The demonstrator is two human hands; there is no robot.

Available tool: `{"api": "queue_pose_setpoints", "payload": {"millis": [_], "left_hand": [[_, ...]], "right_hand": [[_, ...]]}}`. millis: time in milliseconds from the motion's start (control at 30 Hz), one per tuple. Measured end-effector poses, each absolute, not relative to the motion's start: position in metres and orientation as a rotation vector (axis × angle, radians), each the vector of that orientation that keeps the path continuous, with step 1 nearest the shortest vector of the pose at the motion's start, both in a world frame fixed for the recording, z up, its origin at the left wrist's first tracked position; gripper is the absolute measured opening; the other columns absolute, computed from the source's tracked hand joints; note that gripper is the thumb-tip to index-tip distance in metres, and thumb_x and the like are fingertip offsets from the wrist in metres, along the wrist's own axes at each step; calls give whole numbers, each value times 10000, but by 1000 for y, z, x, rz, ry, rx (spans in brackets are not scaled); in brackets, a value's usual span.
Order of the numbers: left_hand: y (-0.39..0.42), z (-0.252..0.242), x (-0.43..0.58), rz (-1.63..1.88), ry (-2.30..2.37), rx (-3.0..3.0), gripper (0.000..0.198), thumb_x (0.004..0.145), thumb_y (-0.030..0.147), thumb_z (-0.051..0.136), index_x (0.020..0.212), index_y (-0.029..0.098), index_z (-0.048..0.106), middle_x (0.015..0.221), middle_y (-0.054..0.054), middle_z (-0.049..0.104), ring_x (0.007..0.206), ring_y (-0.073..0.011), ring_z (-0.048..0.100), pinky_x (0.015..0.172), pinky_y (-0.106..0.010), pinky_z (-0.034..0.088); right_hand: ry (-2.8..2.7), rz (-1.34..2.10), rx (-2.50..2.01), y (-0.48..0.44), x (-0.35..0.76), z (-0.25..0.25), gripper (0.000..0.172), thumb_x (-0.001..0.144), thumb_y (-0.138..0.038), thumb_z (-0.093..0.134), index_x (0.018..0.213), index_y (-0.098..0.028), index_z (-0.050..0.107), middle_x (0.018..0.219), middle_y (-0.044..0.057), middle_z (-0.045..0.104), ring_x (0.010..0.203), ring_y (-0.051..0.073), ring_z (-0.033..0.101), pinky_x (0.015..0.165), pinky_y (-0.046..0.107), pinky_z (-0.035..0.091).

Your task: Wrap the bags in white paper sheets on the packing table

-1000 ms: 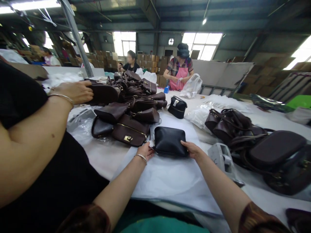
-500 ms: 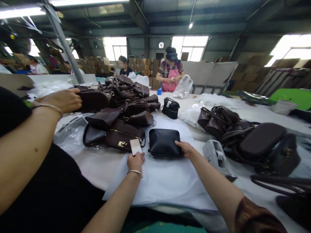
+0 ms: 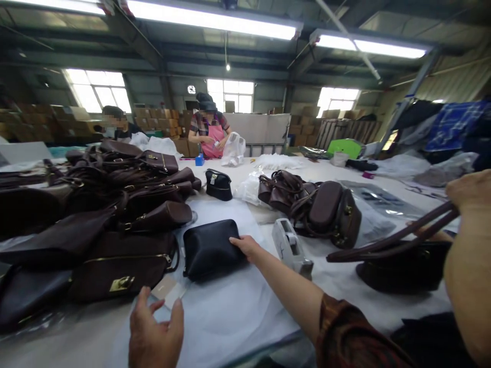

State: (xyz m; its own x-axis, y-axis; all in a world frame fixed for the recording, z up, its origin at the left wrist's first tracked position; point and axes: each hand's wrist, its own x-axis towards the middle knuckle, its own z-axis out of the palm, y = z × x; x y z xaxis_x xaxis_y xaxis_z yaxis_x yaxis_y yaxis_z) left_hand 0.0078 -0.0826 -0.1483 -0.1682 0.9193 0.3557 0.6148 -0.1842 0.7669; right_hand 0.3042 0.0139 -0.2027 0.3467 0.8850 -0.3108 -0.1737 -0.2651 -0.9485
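Observation:
My right hand (image 3: 245,248) grips the right edge of a black leather pouch bag (image 3: 210,250), thumb on top. The bag lies on white sheeting (image 3: 264,312). My left hand (image 3: 155,327) is low at the front, fingers spread and curved, holding nothing. Just beyond its fingertips a pale card (image 3: 169,291) lies on the sheet. Close by on the left is a dark brown bag (image 3: 123,273) with a gold zip and clasp. A smaller black bag (image 3: 218,184) with a tag stands upright farther back.
Brown bags (image 3: 115,168) are heaped at left, with more brown bags (image 3: 310,197) at right. A grey tape dispenser (image 3: 293,248) stands right of my forearm. At far right, another person's hand (image 3: 470,191) is by a dark handled bag (image 3: 402,263). A person in a pink apron (image 3: 215,140) works opposite.
My view has swung right. My left hand has let go of the card and opened. My right hand still grips the black bag. Another person's arm at left has left view.

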Motion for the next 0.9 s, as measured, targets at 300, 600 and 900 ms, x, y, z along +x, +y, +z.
{"api": "queue_pose_setpoints", "payload": {"millis": [300,600,900], "left_hand": [[-17,-144,79,760,1012,2880,480,863,282,611,1342,251,606,1458,-112,545,1398,-364,429,1152,-599,328],[7,-190,79,772,1084,3099,737,778,64,550,1461,333,483,1569,-52,394,1437,-340,385,1137,-601,330],[28,-221,77,1145,1025,3183,750,763,63,527,1442,380,501,1481,-5,519,1407,-270,444,1227,-512,204]], "right_hand": [[-857,1006,-1679,7,301,-197,292,836,-413,686,772,-128,700,649,26,654,590,145,582,536,232,432],[-1103,420,-1965,62,353,-151,156,761,-263,668,879,-166,700,899,59,688,911,208,593,785,265,425],[-1103,192,-2083,193,406,-125,387,831,-222,566,1203,-139,637,1243,157,633,1183,267,551,1010,316,401]]}}
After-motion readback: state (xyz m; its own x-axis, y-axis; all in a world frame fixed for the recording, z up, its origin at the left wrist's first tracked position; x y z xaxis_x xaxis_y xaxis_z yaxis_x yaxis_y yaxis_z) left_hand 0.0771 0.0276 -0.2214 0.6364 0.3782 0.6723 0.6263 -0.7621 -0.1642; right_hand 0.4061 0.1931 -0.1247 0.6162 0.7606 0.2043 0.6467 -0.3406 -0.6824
